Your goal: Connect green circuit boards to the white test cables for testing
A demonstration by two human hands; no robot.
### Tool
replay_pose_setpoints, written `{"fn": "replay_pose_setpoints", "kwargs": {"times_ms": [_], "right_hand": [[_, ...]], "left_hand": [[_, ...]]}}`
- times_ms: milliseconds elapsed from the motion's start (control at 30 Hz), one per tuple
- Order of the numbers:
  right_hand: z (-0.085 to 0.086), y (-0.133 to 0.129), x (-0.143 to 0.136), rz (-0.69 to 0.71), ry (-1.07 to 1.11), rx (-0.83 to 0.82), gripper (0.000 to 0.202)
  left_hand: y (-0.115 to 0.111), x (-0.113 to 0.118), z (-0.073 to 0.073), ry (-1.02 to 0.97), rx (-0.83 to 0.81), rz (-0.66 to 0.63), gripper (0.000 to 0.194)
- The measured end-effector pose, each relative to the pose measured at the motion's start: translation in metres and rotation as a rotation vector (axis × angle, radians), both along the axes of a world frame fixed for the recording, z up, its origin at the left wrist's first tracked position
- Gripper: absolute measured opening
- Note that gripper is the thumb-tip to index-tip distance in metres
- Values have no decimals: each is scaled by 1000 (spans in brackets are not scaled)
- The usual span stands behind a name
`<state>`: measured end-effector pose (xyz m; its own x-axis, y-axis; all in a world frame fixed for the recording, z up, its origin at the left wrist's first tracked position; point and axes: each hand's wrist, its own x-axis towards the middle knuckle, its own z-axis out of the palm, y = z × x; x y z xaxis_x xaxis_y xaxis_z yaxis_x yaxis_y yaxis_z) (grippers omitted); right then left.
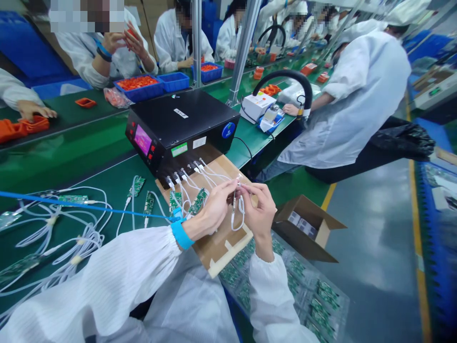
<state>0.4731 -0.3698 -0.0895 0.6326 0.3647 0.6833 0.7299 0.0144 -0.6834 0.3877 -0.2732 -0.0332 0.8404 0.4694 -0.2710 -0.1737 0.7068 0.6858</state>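
Note:
Over the cardboard sheet, my left hand [216,202], with a blue wrist strap [182,233], is closed on a small green circuit board [234,204] seen nearly edge-on. My right hand [260,205] pinches at the board's upper end, its fingertips meeting those of my left; a white cable [243,214] loops below them, and the exact contact is hidden. Several more boards, such as this green board [197,202], lie to the left with white cables attached. Behind them stands a black test box [185,119] with a lit pink screen [143,140] and white plugs along its lower front.
White cables [82,238] tangle across the green bench at left. Below my right arm lie clear trays [307,290] of boards, beside an open carton [303,228]. Co-workers in white coats sit across the line; one person [364,90] leans over at right. A black hose [285,76] arches behind the box.

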Motion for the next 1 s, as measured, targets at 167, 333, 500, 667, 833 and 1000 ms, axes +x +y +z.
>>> {"fn": "replay_pose_setpoints", "kwargs": {"times_ms": [167,333,500,667,833,1000], "right_hand": [[-2,4,0,-47,19,21,9],[-2,5,0,-8,45,15,8],[-5,4,0,-5,55,21,7],[-5,2,-1,12,105,17,8],[-1,-2,1,39,114,9,8],[-1,-3,3,71,94,-12,9]], "left_hand": [[-1,0,-5,-14,38,-28,15],[-1,-1,-8,-24,68,-41,19],[0,-1,-11,-23,69,-57,18],[-1,-3,-10,-13,125,-70,19],[1,-7,-8,7,146,-130,25],[3,-8,-8,40,166,-147,30]]}}
